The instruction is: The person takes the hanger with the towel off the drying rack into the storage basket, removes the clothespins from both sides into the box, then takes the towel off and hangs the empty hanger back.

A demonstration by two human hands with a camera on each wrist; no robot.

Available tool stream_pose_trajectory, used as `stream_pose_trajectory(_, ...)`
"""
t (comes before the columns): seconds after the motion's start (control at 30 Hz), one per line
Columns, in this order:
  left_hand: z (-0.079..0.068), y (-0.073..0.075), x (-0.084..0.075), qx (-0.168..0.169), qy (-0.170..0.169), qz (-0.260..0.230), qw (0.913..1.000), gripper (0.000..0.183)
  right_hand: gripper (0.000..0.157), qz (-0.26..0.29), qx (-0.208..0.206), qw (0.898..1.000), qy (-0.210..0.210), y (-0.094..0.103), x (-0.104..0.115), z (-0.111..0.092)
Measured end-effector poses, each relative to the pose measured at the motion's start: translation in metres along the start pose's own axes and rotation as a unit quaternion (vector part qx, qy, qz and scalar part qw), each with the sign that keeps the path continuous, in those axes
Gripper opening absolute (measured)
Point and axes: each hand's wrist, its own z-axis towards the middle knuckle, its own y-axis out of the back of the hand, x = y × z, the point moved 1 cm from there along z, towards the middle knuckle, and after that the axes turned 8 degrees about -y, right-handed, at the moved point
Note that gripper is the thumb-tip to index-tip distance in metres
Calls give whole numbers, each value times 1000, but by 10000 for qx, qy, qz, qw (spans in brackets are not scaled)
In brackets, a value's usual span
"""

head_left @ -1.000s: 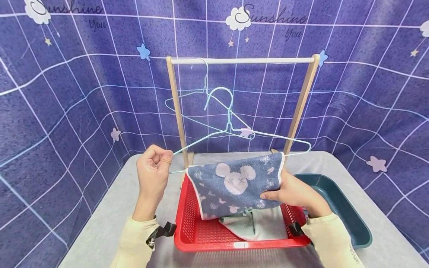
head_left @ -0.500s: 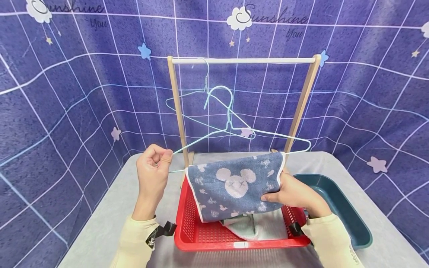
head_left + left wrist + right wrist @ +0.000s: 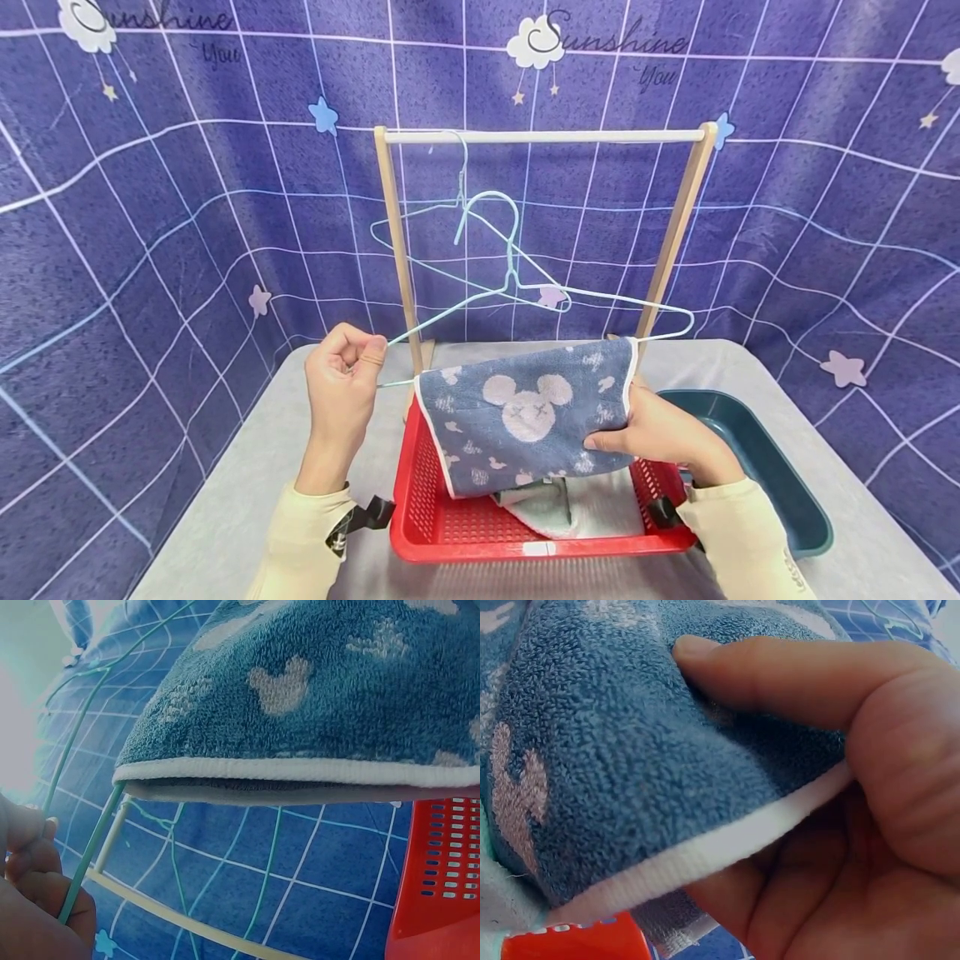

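Note:
A blue towel (image 3: 480,425) with pale mouse-head prints and white edging hangs folded over the lower bar of a mint wire hanger (image 3: 450,310). My left hand (image 3: 343,371) grips the hanger's left end, fingers curled round the wire, as the left wrist view also shows. At the towel's right side my right hand (image 3: 652,425) pinches the cloth, thumb (image 3: 765,671) on the front and fingers behind the white edge. Both towel and hanger are held up above a red basket (image 3: 465,550), the hanger's hook pointing upward.
Behind stands a wooden rack with a white rod (image 3: 547,136); a second mint hanger (image 3: 423,210) hangs on its left part. Inside the red basket lies a pale green towel (image 3: 600,504). A dark teal tray (image 3: 772,475) sits on the table at the right.
Over the last second the towel's front has straightened slightly and its lower left edge has dropped a little. The hanger has tilted very slightly; both hands keep their grip in nearly the same place.

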Motion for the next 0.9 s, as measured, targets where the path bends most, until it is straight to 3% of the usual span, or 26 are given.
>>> stream_pose_trajectory(0.17, 0, 0, 0, 47, -47, 5, 10000, 15, 82, 400, 185, 9988, -189, 4, 0, -3)
stream_pose_trajectory(0.4, -1, 0, 0, 52, -10, -84, 10000, 16, 56, 1133, 452, 9922, -252, 7, 3, -3)
stream_pose_trajectory(0.5, -1, 0, 0, 57, -8, -126, 9999, 17, 51, 1414, 366, 9883, -435, 9, 5, -4)
stream_pose_trajectory(0.63, -2, -1, 0, 95, 8, -77, 9999, 17, 49, 1852, 181, 9819, -353, 9, 7, -5)
stream_pose_trajectory(0.9, -2, -2, 2, 226, 0, 109, 9997, 14, 41, 3249, 271, 9450, -241, 4, 15, -4)
